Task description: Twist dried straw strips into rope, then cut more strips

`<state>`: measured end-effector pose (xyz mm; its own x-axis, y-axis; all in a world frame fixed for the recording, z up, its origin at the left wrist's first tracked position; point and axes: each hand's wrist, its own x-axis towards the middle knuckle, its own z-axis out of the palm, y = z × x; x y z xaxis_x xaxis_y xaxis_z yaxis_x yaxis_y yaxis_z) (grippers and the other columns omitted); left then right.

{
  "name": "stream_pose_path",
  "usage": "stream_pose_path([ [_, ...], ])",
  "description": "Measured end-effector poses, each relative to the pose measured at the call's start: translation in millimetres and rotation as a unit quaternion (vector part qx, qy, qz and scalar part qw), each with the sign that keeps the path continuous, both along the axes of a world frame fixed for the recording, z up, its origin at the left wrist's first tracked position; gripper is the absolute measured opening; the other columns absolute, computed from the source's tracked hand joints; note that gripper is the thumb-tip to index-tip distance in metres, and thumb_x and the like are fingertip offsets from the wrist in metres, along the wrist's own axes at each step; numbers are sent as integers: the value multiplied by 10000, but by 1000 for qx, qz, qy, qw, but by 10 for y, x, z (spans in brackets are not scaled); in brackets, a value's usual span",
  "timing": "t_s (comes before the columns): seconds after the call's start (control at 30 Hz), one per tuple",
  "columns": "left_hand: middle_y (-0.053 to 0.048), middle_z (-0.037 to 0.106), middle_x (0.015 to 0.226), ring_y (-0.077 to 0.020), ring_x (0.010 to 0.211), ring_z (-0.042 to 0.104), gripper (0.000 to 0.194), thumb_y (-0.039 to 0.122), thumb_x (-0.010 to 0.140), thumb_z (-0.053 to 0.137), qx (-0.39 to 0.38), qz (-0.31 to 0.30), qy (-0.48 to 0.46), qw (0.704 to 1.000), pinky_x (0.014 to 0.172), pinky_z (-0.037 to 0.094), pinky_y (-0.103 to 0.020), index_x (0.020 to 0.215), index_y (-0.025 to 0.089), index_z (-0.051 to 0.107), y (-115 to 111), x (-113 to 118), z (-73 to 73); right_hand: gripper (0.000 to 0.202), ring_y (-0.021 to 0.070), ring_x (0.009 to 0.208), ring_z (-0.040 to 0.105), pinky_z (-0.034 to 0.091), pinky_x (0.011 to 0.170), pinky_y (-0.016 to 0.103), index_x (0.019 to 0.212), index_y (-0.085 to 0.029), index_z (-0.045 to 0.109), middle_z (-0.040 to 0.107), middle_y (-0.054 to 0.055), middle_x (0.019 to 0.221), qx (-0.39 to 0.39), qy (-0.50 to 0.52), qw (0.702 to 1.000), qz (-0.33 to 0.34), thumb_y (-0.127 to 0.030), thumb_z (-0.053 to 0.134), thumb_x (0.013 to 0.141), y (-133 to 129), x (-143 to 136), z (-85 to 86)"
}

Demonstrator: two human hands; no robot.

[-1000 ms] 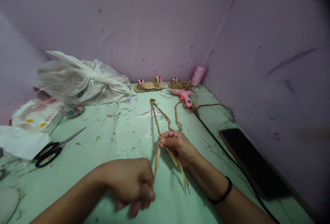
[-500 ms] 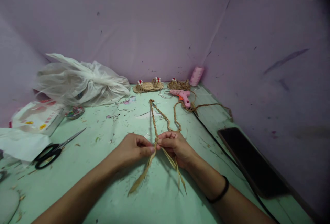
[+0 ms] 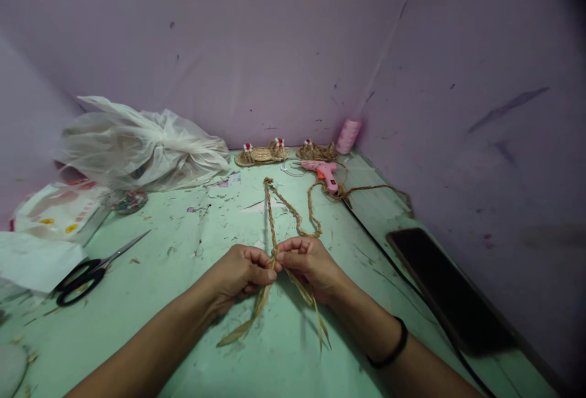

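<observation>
A thin braided fibre cord (image 3: 271,221) runs from my fingers away over the green table, bends at its far end and loops back to the right. My left hand (image 3: 245,273) pinches dry, flat fibre strands (image 3: 240,332) just below the braid's near end. Close beside it, my right hand (image 3: 307,264) is closed on other loose strands (image 3: 302,290), with their tips hanging below the fingers. The fingertips of both hands nearly meet at the braid's end and partly hide it.
Black-handled scissors (image 3: 98,270) lie left, near a tied plastic bag (image 3: 155,144) and a small bead container (image 3: 129,201). A pink glue gun (image 3: 323,172), woven slippers (image 3: 262,155) and a pink thread spool (image 3: 348,136) are at the back. A phone (image 3: 446,288) and black cable (image 3: 389,257) lie right.
My left hand has shifted slightly down and its thumb now lies closer to my right fingers. The left strand's tip has swung a little to the left. The cord stays in place.
</observation>
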<state>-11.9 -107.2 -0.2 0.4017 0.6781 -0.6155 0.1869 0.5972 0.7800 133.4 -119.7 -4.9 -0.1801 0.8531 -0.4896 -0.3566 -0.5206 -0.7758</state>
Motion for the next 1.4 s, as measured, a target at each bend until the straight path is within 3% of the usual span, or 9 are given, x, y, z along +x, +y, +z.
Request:
stream_pose_path([
  [0.23,55,403,350,-18,285,273,119,181,516,650,23,-19,40,999,318,118,-175,568,105,575,26,-18,64,221,56,361,452,284,389,178,617,-128,531,592,-11,441,9,-11,1000,7,-173,666,449,9,1,-28],
  [0.4,-27,612,626,-4,288,329,179,240,593,618,12,-19,-9,1000,269,161,-152,705,100,618,98,-4,163,202,60,392,481,316,415,178,598,-124,532,599,0,457,32,-2,999,19,-174,672,461,11,-6,-36],
  [0.53,-33,567,505,-43,328,414,142,220,587,607,9,-11,16,1000,296,275,-152,567,81,585,111,44,121,207,90,459,530,372,483,206,609,-130,531,596,3,482,64,-24,997,35,-204,677,483,16,-24,-97],
  [0.67,11,492,397,-52,282,356,93,185,577,554,30,12,78,996,284,218,-176,524,109,552,82,70,38,93,88,482,504,376,501,216,596,-140,535,582,2,517,123,-146,981,37,-168,611,551,2,-48,-195],
  [0.77,32,462,379,-35,295,301,82,166,567,527,99,39,93,990,318,181,-180,497,123,519,34,94,-13,39,99,490,482,344,472,217,591,-147,560,584,18,541,177,-285,941,40,-183,558,606,-34,-31,-196],
  [0.93,26,444,384,-51,384,321,137,200,578,530,198,50,104,973,391,217,-195,468,120,519,-21,129,-68,149,112,481,456,293,461,230,572,-165,587,579,27,527,214,-495,840,57,-278,541,658,-139,19,-9],
  [1.17,17,457,390,-62,384,345,93,145,528,484,187,47,108,975,395,237,-201,470,115,550,-9,150,-131,191,155,533,521,252,476,254,648,-184,630,633,67,612,221,-619,745,111,-281,478,711,-281,-43,170],
  [1.27,35,409,333,-44,317,278,92,144,519,469,135,63,91,985,355,175,-194,440,129,515,-17,167,-79,188,159,541,527,245,485,266,664,-164,624,635,85,638,270,-639,705,146,-226,454,717,-325,-80,156],
  [1.4,37,402,307,-34,275,241,86,144,517,477,101,68,41,992,334,124,-197,440,130,513,-17,152,12,189,161,553,532,238,495,274,732,-133,624,628,98,688,329,-635,675,182,-118,442,683,-384,-149,84],
])
